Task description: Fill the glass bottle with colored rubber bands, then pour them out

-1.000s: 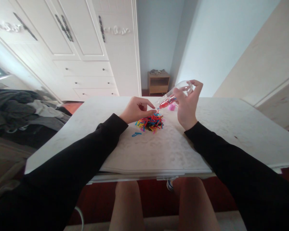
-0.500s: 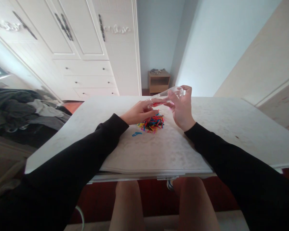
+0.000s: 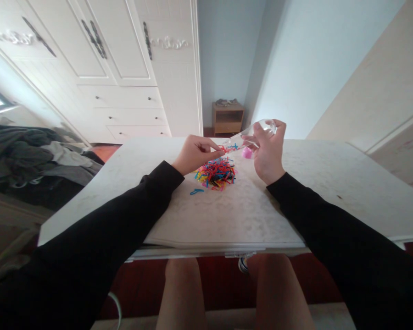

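My right hand (image 3: 269, 149) grips a clear plastic bottle (image 3: 245, 134), tilted with its narrower end down to the left. Red and blue pieces show at or behind that lower end; I cannot tell whether all are inside. My left hand (image 3: 200, 155) is at the lower end, thumb and forefinger pinched together; whatever they hold is too small to make out. Below it on the table lies a pile of small colourful rubber bands (image 3: 219, 174), red, blue, yellow, black and pink. A single blue band (image 3: 197, 191) lies apart at the pile's near left. A pink cap-like object (image 3: 247, 152) sits beside my right hand.
The white table (image 3: 227, 220) has its near edge just above my knees. Dark and grey clothes (image 3: 37, 160) are heaped at the left. Beyond the table stand a white wardrobe (image 3: 124, 105) and a small wooden nightstand (image 3: 227, 117).
My right hand and the bottle have moved slightly right, uncovering the pink object. My left hand's fingers have come off the bottle into a pinch. The pile looks fuller, with more red and blue bands.
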`<act>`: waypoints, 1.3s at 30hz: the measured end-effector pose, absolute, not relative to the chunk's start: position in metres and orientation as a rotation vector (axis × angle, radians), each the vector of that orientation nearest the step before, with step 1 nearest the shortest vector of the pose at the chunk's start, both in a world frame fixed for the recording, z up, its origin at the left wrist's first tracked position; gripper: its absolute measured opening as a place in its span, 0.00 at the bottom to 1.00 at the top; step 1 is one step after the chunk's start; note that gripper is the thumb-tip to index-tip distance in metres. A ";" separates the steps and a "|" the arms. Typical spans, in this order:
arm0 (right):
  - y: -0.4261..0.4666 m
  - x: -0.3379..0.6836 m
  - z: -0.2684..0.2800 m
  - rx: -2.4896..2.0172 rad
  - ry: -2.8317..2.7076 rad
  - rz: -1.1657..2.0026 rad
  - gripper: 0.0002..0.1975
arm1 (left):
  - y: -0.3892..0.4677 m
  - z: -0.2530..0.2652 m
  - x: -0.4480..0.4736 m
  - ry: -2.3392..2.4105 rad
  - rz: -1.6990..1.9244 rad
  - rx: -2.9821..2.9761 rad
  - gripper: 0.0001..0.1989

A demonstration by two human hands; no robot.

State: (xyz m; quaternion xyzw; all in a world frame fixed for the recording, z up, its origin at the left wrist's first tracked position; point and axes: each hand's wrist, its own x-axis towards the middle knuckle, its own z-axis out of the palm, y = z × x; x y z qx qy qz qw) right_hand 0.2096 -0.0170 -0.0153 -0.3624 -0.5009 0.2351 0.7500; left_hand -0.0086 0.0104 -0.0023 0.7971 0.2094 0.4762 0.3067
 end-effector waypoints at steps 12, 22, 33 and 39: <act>-0.050 0.190 0.000 -0.693 -1.518 0.177 0.28 | 0.008 0.003 -0.012 0.488 1.264 1.996 0.18; -0.050 0.191 -0.004 -0.676 -1.603 0.062 0.34 | 0.007 0.004 -0.013 0.486 1.232 2.019 0.17; -0.055 0.189 0.000 -0.552 -1.652 0.033 0.30 | 0.012 -0.001 -0.011 0.518 1.151 2.070 0.05; -0.056 0.192 0.001 -0.630 -1.802 -0.122 0.30 | 0.016 -0.005 -0.011 0.487 1.144 2.032 0.06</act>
